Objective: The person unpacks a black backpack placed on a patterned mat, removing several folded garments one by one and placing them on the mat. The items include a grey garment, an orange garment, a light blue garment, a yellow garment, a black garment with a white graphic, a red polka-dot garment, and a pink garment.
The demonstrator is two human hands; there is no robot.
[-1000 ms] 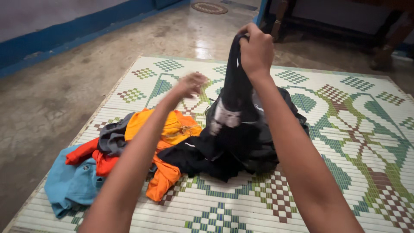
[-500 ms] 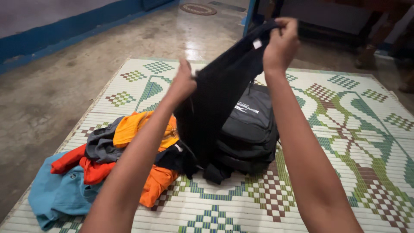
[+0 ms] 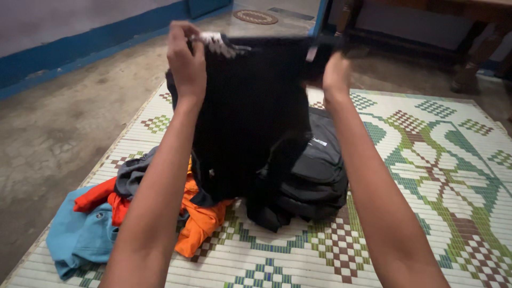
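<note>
So far only one piece is in hand: a black garment point(image 3: 250, 106) hangs spread between the two raised hands, its top edge pulled taut and its lower end draping down onto the pile. The left hand point(image 3: 186, 58) is closed on the garment's left top corner and the right hand point(image 3: 336, 72) is closed on the right top corner, both well above the mat point(image 3: 426, 160). Behind the garment, near the middle of the mat, lies a black backpack point(image 3: 314, 176). To the left, a heap of clothes sits unsorted: an orange piece point(image 3: 200, 224), a red one point(image 3: 98, 200), a grey one point(image 3: 133, 173) and a blue one point(image 3: 80, 234) at the mat's near-left edge. Judging by this, the black garment is opened out but not yet folded or laid down, and the rest of the heap looks untouched, so most of the work seems left.
</note>
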